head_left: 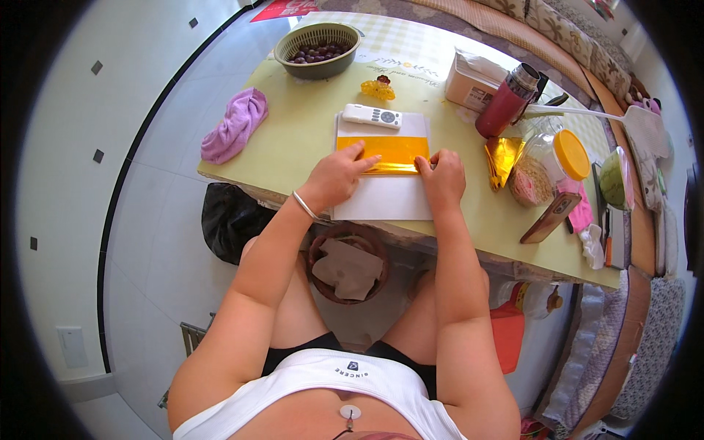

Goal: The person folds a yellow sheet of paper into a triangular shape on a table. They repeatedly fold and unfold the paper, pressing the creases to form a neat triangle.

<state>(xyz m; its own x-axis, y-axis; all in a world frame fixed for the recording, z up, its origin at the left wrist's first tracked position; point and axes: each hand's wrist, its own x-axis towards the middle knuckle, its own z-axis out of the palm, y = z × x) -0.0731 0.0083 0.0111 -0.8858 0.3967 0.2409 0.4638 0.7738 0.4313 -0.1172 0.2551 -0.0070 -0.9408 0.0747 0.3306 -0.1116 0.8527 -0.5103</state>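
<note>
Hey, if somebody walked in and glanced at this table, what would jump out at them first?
Probably the shiny gold foil sheet on a white board at the table's near edge, with the left hand and right hand pressing flat on it. Next, the purple cloth at the left corner and the red flask standing to the right.

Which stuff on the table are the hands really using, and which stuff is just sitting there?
In use:
- gold foil sheet, pressed by the left hand and right hand
- white paper under it

Just lying about:
- remote control
- bowl of dark round fruit
- purple cloth
- red flask
- jar with a yellow lid
- phone
</note>
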